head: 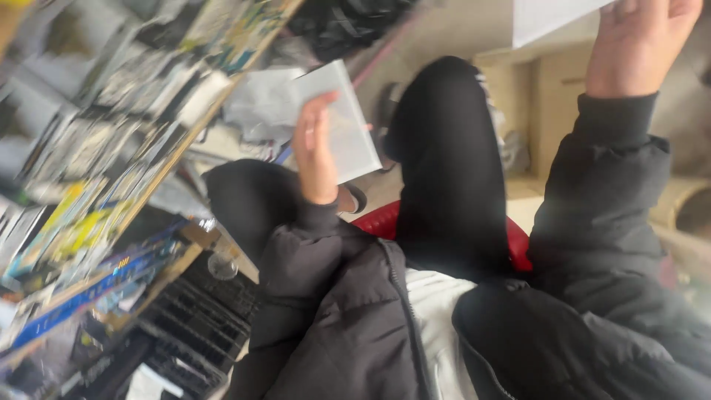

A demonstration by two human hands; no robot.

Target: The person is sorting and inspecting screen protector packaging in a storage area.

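My left hand (315,144) holds a flat pale grey booklet or card (348,126) upright by its left edge, over my lap. Raised at the top right, my right hand (637,41) touches a white sheet (544,16) that runs out of the top of the picture. Both arms wear a black puffy jacket. I sit on a red seat (381,221) with my black-trousered leg (448,163) stretched forward. The picture is blurred by movement.
A tilted wooden shelf (111,148) packed with colourful printed items fills the left. A black crate (196,322) lies at the lower left, beside a small clear cup (222,265). Cardboard boxes (544,104) stand ahead on the floor, with a dark bag (344,22) at top centre.
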